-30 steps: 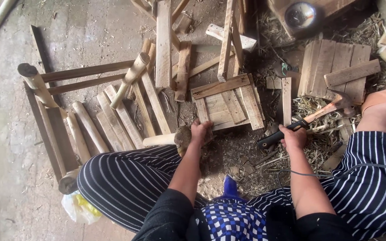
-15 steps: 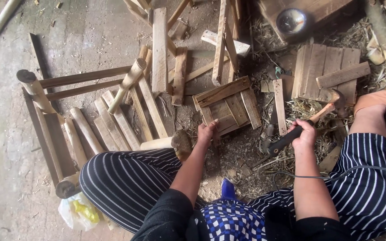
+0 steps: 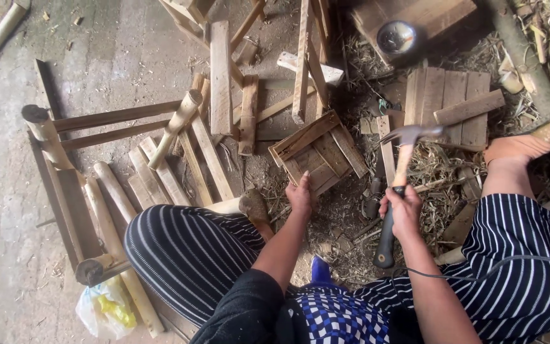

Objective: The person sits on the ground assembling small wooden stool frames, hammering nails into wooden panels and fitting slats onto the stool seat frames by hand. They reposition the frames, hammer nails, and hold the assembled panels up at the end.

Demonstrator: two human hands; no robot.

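My right hand point(image 3: 403, 210) grips a hammer point(image 3: 397, 185) by its black handle, the metal head raised up and away near a slatted board. My left hand point(image 3: 302, 194) rests with fingers together at the near edge of a small square wooden frame point(image 3: 319, 153) lying on the ground. Just left of that hand is the rounded end of a wooden pole point(image 3: 253, 205) lying across my striped trouser leg point(image 3: 186, 248). My bare right foot point(image 3: 517, 150) sits at the right.
A half-built wooden rack of round poles and slats point(image 3: 97, 172) lies at the left. Loose planks point(image 3: 221, 76) and sticks lie beyond. A slatted board point(image 3: 447, 105), a metal bowl point(image 3: 396, 37), straw litter and a plastic bag point(image 3: 104, 309) surround me.
My right hand has swung the hammer from lying low and sideways to upright, head lifted. My left hand has slid down to the frame's near edge.
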